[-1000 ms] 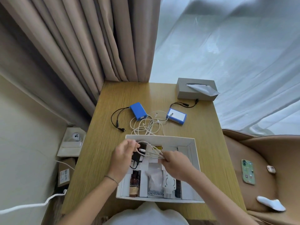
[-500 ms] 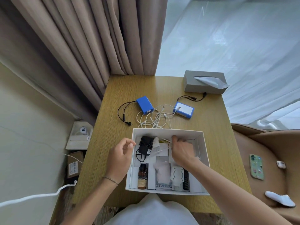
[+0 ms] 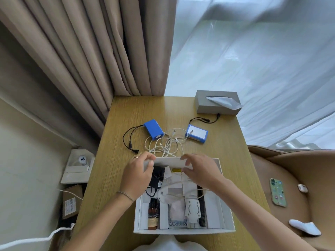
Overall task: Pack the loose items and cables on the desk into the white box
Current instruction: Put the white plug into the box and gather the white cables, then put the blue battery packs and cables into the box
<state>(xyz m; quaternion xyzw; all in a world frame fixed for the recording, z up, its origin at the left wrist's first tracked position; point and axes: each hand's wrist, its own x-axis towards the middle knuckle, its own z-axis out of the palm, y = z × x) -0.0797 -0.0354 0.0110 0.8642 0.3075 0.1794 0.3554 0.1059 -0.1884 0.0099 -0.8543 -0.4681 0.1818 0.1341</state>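
The white box [image 3: 224,214] lies open at the desk's near edge, holding a black adapter [image 3: 157,176], a brown bottle [image 3: 152,214], a coiled white cable [image 3: 174,193] and other white parts. My left hand [image 3: 139,173] and my right hand [image 3: 198,171] hover over the box's far wall, fingers loosely spread and holding nothing. Just beyond them a tangle of white cables [image 3: 165,144] lies on the desk between a blue pack with black leads [image 3: 153,129] and a blue pack with a white label [image 3: 197,135].
A grey tissue box [image 3: 215,102] stands at the desk's far right corner. Curtains hang behind the desk. On the brown seat at right lie a green phone [image 3: 278,192] and small white items. Cardboard boxes sit on the floor at left.
Both hands let go of the white cable, which now lies in the box. They have moved forward to the box's far wall, toward the cables on the desk.
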